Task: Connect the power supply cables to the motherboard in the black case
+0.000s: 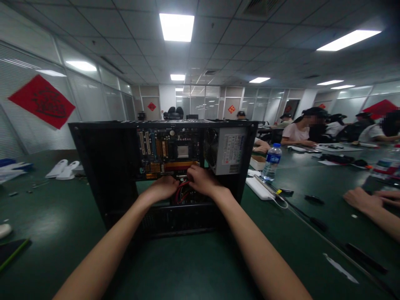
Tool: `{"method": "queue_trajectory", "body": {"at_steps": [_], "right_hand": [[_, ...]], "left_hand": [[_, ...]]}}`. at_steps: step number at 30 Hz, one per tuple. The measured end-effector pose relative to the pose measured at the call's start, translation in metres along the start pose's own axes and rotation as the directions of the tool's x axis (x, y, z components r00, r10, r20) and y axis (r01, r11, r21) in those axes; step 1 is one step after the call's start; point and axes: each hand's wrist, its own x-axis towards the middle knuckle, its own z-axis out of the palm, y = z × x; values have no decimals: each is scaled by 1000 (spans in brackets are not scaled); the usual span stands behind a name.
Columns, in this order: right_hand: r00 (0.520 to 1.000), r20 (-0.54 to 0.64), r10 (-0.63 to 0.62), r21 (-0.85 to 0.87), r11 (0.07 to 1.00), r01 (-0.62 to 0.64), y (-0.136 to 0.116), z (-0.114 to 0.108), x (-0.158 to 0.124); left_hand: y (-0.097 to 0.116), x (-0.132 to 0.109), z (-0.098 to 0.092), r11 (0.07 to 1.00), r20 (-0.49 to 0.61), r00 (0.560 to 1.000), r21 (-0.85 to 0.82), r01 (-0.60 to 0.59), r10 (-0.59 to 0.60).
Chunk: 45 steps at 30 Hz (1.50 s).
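Note:
A black computer case (162, 209) stands with its open side facing me. Inside it, the motherboard (196, 143) carries a square metal-topped processor (183, 151) and orange and red memory slots (181, 166). The power supply (231, 151), with a white label, fills the upper right. My left hand (162, 187) is closed by the board's lower edge, fingertips hidden. My right hand (203, 180) curls just below the memory slots, fingers bent. Red and black cables (181, 193) loop between both hands. Whatever either hand pinches is too hidden to name.
The case stands on a green table (193, 266). To its right are a water bottle (271, 163), a white power strip (259, 188) and a long cable (309, 218). Another person's hands (364, 200) rest at far right. White objects (64, 169) lie left.

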Motion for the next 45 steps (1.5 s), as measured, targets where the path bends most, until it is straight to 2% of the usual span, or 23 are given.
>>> {"method": "queue_trajectory", "body": {"at_steps": [9,21,28,37,45], "right_hand": [[999,-17,-43,29,999,44,2,6,1],[997,-45,-67,24,997,69,4,11,2],[998,-5,-65,-14,998,65,-2,6,2],[996,85,2,-70,998,4,-8,15,0],[997,75,8,-111,994,0,-18,11,-1]], "left_hand": [[-2,4,3,998,-42,999,58,26,-24],[5,10,2,991,-22,998,117,57,-55],[5,11,3,988,-38,997,135,75,-71],[2,15,10,991,-68,997,121,56,-48],[3,2,16,993,-128,990,88,72,-60]]}}
